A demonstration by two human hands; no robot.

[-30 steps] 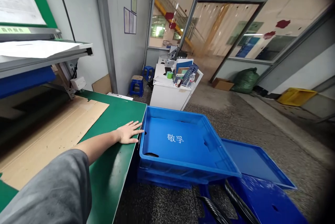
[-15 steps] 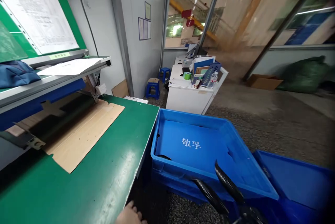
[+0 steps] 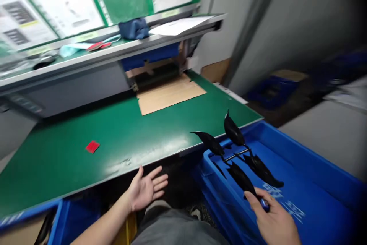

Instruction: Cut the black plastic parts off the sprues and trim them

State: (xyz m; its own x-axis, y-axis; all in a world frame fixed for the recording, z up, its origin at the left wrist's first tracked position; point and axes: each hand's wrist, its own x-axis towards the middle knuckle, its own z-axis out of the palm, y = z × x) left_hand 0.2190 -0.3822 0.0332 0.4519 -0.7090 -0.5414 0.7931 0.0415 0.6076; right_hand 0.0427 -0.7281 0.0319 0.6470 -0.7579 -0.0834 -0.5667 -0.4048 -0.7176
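Your right hand (image 3: 272,222) closes on the near end of the black curved-armed tool (image 3: 237,153), which sits in the blue plastic crate (image 3: 301,153), its far tips reaching over the rim. Your left hand (image 3: 146,189) is open and empty, near the edge of the green tabletop (image 3: 114,172). Gripping the tool looks like the step in hand; the rim calls for a careful lift. Farther on, a red square (image 3: 92,146) and a cardboard sheet (image 3: 169,94) lie on the tabletop

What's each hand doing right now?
Left hand: open, empty, fingers spread.
Right hand: closed, holding the end of a black curved-handled tool.
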